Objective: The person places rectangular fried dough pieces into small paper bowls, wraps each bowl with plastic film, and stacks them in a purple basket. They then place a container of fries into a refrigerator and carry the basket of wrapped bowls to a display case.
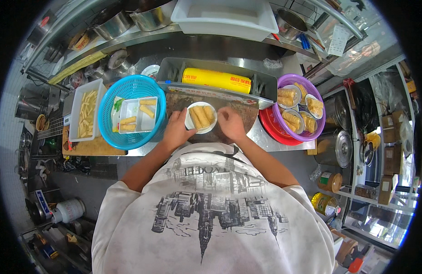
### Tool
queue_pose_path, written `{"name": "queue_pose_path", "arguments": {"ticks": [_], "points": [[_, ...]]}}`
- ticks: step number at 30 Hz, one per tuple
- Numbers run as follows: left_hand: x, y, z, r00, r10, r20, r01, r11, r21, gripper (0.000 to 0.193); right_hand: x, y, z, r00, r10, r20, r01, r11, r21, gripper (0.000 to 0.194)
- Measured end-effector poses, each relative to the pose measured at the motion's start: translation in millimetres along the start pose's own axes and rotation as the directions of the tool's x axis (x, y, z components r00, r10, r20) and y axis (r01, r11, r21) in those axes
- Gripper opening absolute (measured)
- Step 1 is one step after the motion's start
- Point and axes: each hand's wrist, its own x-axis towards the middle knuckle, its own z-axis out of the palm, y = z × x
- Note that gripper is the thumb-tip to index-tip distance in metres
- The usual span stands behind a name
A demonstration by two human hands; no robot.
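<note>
A small round white plate (201,131) with several golden fried rolls (201,116) on it sits in front of me on a worn brown board (245,109). My left hand (176,130) grips the plate's left rim, thumb low and fingers higher up. Just off the right rim is my right hand (232,123), its fingers curled; whether anything is pinched in them is hidden. Behind the plate stands a metal cling-film dispenser (211,89) holding a yellow roll of cling film (216,80).
At left, a blue plastic basket (104,120) holds a white divided tray (130,106) with several rolls. Beyond it is a white tub (73,126) of pale strips in liquid. A purple basket (321,102) at right holds several wrapped plates of rolls, beside a red round tray (269,125).
</note>
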Motion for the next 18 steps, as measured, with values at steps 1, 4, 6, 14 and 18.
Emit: {"name": "queue_pose_path", "arguments": {"ticks": [1,4,6,14,18], "points": [[-1.2,-0.8,-0.7,1.0,0.013,-0.028,-0.012,0.999,0.044,0.099,1.8,2.4,-2.7,0.997,-0.053,-0.05,0.05,0.996,-0.068,0.029],[-0.8,-2.0,-2.4,0.999,0.033,0.039,-0.038,0.99,0.134,0.109,2.3,7.1,-4.1,0.995,-0.094,-0.024,0.094,0.996,-0.009,0.036],[2.2,-1.8,-2.8,0.997,0.027,0.07,-0.037,0.987,0.155,0.113,-3.0,7.4,-2.1,0.999,-0.035,0.021,0.036,0.998,-0.055,0.041],[1.3,5.3,-6.7,0.958,-0.112,0.263,0.124,0.992,-0.029,0.117,7.8,2.4,4.2,0.988,-0.001,0.156,-0.014,0.996,0.091,0.05],[-7.0,14.1,-12.5,0.883,-0.23,0.409,0.301,0.946,-0.118,0.116,21.3,8.5,2.1,0.993,0.032,0.115,-0.06,0.967,0.246,0.048]]}}
